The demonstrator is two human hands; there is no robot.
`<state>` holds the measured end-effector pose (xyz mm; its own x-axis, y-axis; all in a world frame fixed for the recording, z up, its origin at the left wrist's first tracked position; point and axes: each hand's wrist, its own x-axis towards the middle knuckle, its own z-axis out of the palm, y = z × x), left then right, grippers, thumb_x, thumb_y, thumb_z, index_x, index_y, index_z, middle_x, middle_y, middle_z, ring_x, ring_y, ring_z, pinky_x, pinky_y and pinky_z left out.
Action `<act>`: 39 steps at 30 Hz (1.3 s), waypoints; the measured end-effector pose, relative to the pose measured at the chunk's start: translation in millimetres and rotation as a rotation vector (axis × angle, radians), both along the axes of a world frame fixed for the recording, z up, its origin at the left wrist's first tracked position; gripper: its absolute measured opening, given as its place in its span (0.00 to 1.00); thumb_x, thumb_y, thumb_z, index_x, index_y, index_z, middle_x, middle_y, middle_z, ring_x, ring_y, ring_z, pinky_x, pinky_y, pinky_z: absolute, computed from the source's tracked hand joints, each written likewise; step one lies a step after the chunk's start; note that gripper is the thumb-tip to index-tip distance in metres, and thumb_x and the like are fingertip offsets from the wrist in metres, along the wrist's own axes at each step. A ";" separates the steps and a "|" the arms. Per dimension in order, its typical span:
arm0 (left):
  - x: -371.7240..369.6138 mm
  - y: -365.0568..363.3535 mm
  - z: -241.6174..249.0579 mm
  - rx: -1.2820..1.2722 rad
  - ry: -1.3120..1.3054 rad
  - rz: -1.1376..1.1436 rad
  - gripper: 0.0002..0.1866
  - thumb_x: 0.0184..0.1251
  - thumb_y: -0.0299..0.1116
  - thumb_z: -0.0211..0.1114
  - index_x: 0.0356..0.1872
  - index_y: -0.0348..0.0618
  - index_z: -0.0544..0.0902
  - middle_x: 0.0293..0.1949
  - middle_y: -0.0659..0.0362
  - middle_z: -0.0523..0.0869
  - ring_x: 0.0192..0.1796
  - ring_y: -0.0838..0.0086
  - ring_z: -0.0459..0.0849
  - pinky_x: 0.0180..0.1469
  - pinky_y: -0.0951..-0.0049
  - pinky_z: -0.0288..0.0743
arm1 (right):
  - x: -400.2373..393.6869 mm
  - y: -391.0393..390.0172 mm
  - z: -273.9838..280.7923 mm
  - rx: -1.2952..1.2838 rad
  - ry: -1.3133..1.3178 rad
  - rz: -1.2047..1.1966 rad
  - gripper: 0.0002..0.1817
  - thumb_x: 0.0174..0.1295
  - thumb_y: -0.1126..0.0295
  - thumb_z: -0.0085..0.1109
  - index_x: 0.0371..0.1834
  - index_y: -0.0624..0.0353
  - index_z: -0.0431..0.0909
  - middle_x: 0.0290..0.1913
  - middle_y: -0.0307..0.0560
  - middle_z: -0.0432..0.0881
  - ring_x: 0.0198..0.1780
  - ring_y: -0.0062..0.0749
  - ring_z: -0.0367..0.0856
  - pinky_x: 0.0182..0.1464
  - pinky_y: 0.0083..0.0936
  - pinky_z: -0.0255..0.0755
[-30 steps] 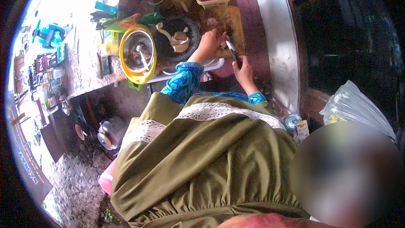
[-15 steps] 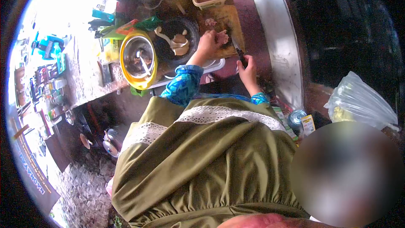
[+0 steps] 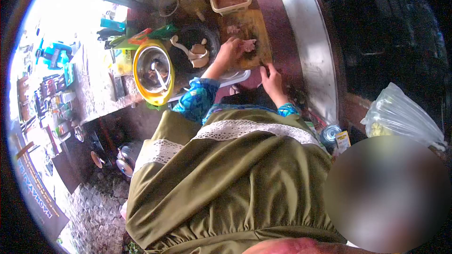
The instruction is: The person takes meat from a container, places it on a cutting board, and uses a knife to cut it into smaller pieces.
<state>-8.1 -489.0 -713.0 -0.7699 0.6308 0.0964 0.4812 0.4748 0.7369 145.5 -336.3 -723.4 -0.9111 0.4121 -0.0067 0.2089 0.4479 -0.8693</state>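
Observation:
A worn wooden cutting board (image 3: 261, 23) lies on the counter at the top middle. My left hand (image 3: 230, 52) rests at its left side, fingers closed on a piece of raw pink meat (image 3: 248, 45). A smaller scrap of meat (image 3: 232, 29) sits farther back on the board. At the board's near right corner is my right hand (image 3: 271, 81), its fingers closed. The dark-handled knife it gripped half a second earlier is mostly hidden now. Behind the board stands a cream plastic container (image 3: 235, 11) with more raw meat inside.
To the left, a yellow basin (image 3: 162, 99) holds a steel bowl (image 3: 153, 51) with a spoon. A dark round dish (image 3: 213, 42) with pale objects stands between basin and board. At right are a plastic bag (image 3: 398, 113) and a lidded jar (image 3: 330, 132). A pale ledge (image 3: 306, 33) runs alongside.
My right hand has shifted slightly left and turned, so the knife blade no longer shows across the board. My left hand stays on the meat. The view has tilted slightly.

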 end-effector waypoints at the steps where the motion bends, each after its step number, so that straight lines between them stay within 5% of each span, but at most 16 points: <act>1: 2.4 0.3 0.1 -0.059 -0.049 0.087 0.13 0.62 0.38 0.61 0.39 0.38 0.80 0.38 0.45 0.81 0.42 0.49 0.80 0.43 0.58 0.74 | -3.0 -1.5 -4.2 0.081 -0.051 0.019 0.16 0.62 0.59 0.54 0.44 0.61 0.74 0.39 0.63 0.80 0.42 0.60 0.78 0.40 0.46 0.71; 9: 7.9 9.9 -2.3 -0.105 -0.136 0.291 0.15 0.59 0.42 0.63 0.31 0.38 0.82 0.34 0.45 0.82 0.39 0.49 0.80 0.40 0.58 0.73 | -17.3 9.7 14.3 0.187 -0.195 0.059 0.14 0.65 0.59 0.49 0.44 0.58 0.71 0.29 0.62 0.80 0.35 0.63 0.78 0.35 0.51 0.69; 11: 10.3 9.2 -2.4 -0.098 -0.028 0.294 0.09 0.50 0.33 0.67 0.28 0.38 0.82 0.30 0.47 0.81 0.36 0.50 0.81 0.38 0.58 0.75 | -21.7 8.6 21.5 0.207 -0.169 0.082 0.13 0.65 0.60 0.49 0.43 0.58 0.70 0.28 0.62 0.80 0.33 0.63 0.78 0.34 0.51 0.70; 16: 3.5 8.8 -10.3 -0.115 -0.051 0.275 0.09 0.51 0.35 0.67 0.29 0.40 0.83 0.31 0.46 0.82 0.37 0.50 0.81 0.40 0.57 0.75 | -19.5 2.0 9.2 0.390 -0.235 0.149 0.14 0.66 0.58 0.46 0.43 0.57 0.68 0.25 0.61 0.79 0.29 0.63 0.78 0.31 0.53 0.71; 39: 5.4 8.8 -12.6 -0.113 -0.104 0.318 0.07 0.47 0.31 0.67 0.25 0.39 0.82 0.29 0.46 0.82 0.36 0.51 0.82 0.39 0.57 0.75 | -38.8 -2.4 14.4 0.449 -0.395 0.318 0.16 0.68 0.59 0.41 0.37 0.64 0.69 0.28 0.65 0.80 0.33 0.65 0.80 0.33 0.56 0.72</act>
<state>-2.7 -480.1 -725.6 -0.9317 0.3599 -0.0497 0.2213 0.6705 0.7082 106.7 -338.6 -709.0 -0.9529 0.1645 -0.2547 0.2707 0.8398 -0.4705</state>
